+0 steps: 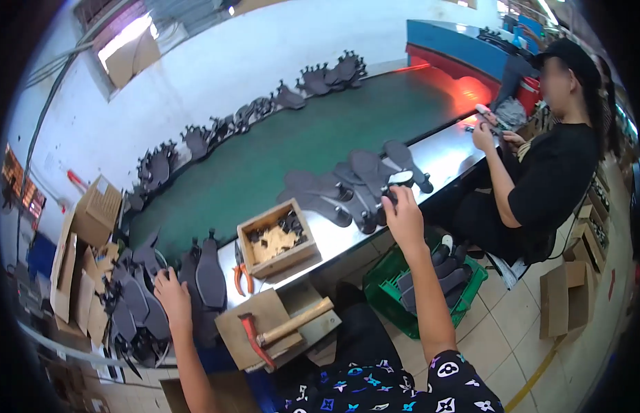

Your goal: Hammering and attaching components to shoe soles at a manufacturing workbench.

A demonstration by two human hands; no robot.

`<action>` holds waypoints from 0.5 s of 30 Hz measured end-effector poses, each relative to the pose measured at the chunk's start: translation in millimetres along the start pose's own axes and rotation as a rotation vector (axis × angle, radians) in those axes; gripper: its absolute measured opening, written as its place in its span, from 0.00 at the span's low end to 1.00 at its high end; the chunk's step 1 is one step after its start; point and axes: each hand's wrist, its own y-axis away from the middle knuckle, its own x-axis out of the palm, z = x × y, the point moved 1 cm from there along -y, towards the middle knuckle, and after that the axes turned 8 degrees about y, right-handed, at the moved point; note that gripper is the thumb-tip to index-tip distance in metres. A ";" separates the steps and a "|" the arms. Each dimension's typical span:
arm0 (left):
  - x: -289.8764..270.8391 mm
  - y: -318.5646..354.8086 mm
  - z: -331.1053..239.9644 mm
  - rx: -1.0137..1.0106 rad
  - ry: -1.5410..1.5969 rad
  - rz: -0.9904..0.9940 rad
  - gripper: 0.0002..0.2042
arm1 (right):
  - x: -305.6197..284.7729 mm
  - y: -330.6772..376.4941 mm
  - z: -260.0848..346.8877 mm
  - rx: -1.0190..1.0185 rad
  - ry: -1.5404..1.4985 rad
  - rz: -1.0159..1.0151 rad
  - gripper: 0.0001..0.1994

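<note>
Dark-grey flat rounded soles [367,168] lie left of my half-curled R hand [404,212] & beside loosely bent L hand [172,294]; can't tell either's grip

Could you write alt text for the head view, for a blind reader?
A person's left grip is at heaped grey soles, the right grip at more soles on a green bench. Between them: a wooden box of black parts, orange-handled pliers and a hammer; a co-worker sits at right.
</note>
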 end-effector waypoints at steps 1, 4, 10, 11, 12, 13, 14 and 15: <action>0.3 8.2 -8.3 0.064 0.059 -0.059 0.23 | 5.4 -12.7 -5.4 -0.051 0.113 0.042 0.13; -17.7 35.5 -40.5 0.145 0.181 -0.126 0.23 | 21.3 -53.2 -23.7 -0.108 0.282 0.274 0.14; -70.6 73.8 -111.5 0.310 0.435 -0.143 0.29 | 7.5 -90.8 89.2 0.206 -0.462 0.375 0.12; -77.6 77.8 -122.9 0.356 0.572 -0.135 0.31 | 8.3 -80.1 123.9 0.374 -0.862 0.465 0.11; -83.2 82.3 -131.5 0.396 0.705 -0.126 0.33 | 4.9 -60.9 162.1 0.365 -1.177 0.599 0.09; -88.3 87.0 -139.0 0.451 0.792 -0.199 0.33 | 0.5 -34.5 203.4 0.380 -1.411 0.720 0.09; -86.4 89.7 -138.6 0.451 0.796 -0.200 0.33 | -3.1 -4.3 232.4 0.337 -1.557 0.784 0.11; -82.8 93.2 -132.7 0.393 0.985 -0.202 0.31 | -17.9 18.9 254.0 0.355 -1.685 1.159 0.13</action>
